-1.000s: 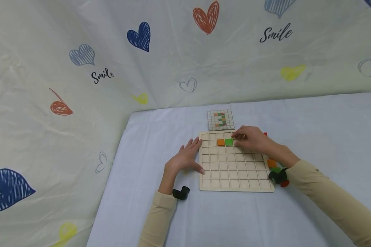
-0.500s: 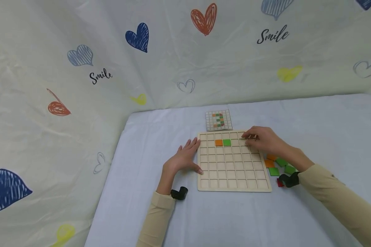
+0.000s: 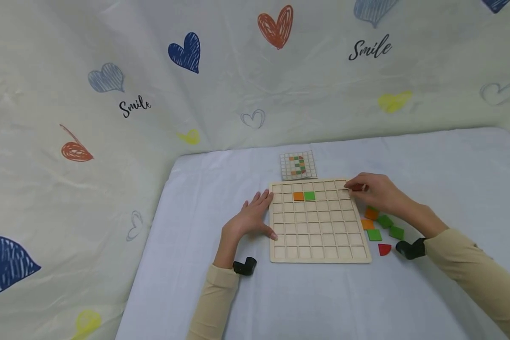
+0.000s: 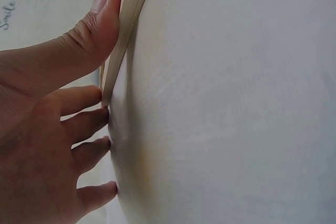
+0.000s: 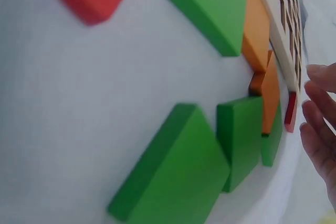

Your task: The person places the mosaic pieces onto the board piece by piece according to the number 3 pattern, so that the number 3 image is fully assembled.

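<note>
A wooden grid board (image 3: 318, 254) lies on the white table, with an orange square tile (image 3: 298, 196) and a green square tile (image 3: 309, 195) side by side in its second row from the far edge. Spread along the board's left edge, my left hand (image 3: 250, 221) rests with its thumb on the rim and fingers stretched out. My right hand (image 3: 376, 190) hovers at the far right corner, over a red piece (image 5: 291, 112) on the cloth beside the board. Thumb and fingers are apart, with nothing visibly gripped. The right hand partly hides that red piece in the head view.
Right of the board lie loose orange tiles (image 3: 367, 224), several green tiles (image 3: 396, 232) and a red quarter-round piece (image 3: 384, 249). Behind the board is a pattern card (image 3: 298, 165) with a coloured grid. A printed curtain (image 3: 221, 94) hangs beyond the table's far edge.
My right hand has moved right, from beside the green tile in the grid to the board's far right corner, uncovering the loose tiles. The left hand stays on the board edge.
</note>
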### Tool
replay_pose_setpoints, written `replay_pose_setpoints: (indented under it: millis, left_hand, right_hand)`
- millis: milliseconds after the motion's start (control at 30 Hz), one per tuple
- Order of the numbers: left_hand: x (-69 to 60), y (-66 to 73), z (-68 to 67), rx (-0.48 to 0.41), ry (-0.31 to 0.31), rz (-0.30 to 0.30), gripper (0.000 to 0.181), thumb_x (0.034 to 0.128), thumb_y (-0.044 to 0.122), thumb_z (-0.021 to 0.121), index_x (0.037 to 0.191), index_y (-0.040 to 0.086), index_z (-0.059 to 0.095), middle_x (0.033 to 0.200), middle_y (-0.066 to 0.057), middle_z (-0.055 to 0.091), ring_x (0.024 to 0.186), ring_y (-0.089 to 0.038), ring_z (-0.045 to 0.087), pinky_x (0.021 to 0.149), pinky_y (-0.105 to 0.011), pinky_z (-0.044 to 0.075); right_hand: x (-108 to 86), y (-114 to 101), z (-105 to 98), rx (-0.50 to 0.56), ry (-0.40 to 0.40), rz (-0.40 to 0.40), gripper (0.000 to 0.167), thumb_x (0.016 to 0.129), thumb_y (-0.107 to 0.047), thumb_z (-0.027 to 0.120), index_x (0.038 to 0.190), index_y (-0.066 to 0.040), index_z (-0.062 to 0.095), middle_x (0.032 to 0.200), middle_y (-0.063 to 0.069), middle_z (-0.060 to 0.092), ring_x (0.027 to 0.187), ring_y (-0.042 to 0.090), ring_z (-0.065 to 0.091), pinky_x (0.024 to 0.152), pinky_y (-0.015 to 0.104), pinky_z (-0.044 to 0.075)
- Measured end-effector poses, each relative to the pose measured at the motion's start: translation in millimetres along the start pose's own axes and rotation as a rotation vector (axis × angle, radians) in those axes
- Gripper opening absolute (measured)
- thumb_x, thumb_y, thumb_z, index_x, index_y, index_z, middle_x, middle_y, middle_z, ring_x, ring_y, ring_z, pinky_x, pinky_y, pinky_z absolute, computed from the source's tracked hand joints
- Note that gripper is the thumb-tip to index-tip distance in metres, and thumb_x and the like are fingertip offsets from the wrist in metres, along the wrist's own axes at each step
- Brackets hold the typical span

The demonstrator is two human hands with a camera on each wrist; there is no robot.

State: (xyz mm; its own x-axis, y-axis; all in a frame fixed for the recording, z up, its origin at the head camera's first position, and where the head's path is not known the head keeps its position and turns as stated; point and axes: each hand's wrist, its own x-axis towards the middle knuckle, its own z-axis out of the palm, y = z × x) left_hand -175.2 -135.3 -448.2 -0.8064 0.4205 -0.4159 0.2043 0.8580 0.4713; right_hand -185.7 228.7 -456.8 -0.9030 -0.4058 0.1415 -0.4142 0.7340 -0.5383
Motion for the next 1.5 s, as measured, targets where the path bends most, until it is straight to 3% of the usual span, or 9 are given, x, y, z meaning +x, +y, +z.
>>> replay_pose_setpoints:
  millis: [233, 533, 867, 1200, 1300, 1500]
  left_hand:
    - [-1.2, -3.8, -0.5, -0.023, 0.005, -0.003, 0.124, 0.0755, 0.032, 0.093, 0.167, 0.015, 0.011, 0.175, -0.002, 0.002, 0.162, -0.024, -0.003, 0.130, -0.053, 0.001]
    - [-1.1, -6.0, -0.8, -0.039, 0.001, 0.001, 0.123, 0.0762, 0.030, 0.093, 0.167, 0.015, 0.011, 0.175, -0.002, 0.003, 0.162, -0.024, -0.003, 0.130, -0.053, 0.001]
    - [-1.8, -4.0, -1.6, -0.037, -0.004, 0.001, 0.124, 0.0748, 0.031, 0.094, 0.167, 0.015, 0.012, 0.175, -0.002, 0.003, 0.162, -0.023, -0.003, 0.130, -0.053, 0.002]
    - [-2.5, -2.0, -1.0, -0.033, -0.005, 0.001, 0.123, 0.0753, 0.031, 0.093, 0.167, 0.015, 0.012, 0.175, -0.001, 0.003, 0.162, -0.023, -0.003, 0.130, -0.053, 0.002]
    - [-2.6, -1.2, -0.8, -0.035, -0.004, 0.008, 0.123, 0.0752, 0.031, 0.093, 0.167, 0.014, 0.013, 0.174, -0.002, 0.003, 0.162, -0.024, -0.003, 0.130, -0.054, 0.002]
    - [-2.7, 0.4, -1.0, -0.039, -0.004, 0.008, 0.124, 0.0748, 0.031, 0.094, 0.167, 0.015, 0.013, 0.174, -0.002, 0.003, 0.162, -0.024, -0.003, 0.130, -0.054, 0.001]
  right_hand:
    - [-4.1, 11, -2, -0.018, 0.051, -0.042, 0.021, 0.086, 0.003, 0.077, 0.106, -0.002, 0.077, 0.099, 0.005, 0.074, 0.086, 0.020, 0.064, 0.075, 0.034, 0.057]
    - [-6.8, 16, -2, -0.035, 0.065, 0.016, 0.022, 0.085, 0.004, 0.077, 0.107, -0.002, 0.077, 0.100, 0.011, 0.068, 0.086, 0.024, 0.064, 0.070, 0.028, 0.055]
    - [-6.7, 21, -1, -0.057, 0.058, 0.038, 0.026, 0.088, 0.002, 0.075, 0.114, 0.004, 0.073, 0.107, 0.019, 0.066, 0.089, 0.028, 0.063, 0.073, 0.036, 0.058]
    - [-4.5, 26, 4, -0.064, 0.045, -0.035, 0.031, 0.087, 0.004, 0.075, 0.118, 0.003, 0.074, 0.117, 0.023, 0.068, 0.100, 0.037, 0.063, 0.084, 0.054, 0.057]
    - [-4.0, 26, 5, -0.086, 0.042, -0.038, 0.028, 0.088, 0.005, 0.075, 0.115, 0.005, 0.074, 0.112, 0.022, 0.067, 0.096, 0.035, 0.061, 0.081, 0.051, 0.057]
    - [-2.7, 26, 3, -0.085, 0.023, 0.013, 0.023, 0.087, 0.005, 0.075, 0.110, 0.007, 0.075, 0.101, 0.018, 0.063, 0.086, 0.026, 0.057, 0.070, 0.033, 0.054]
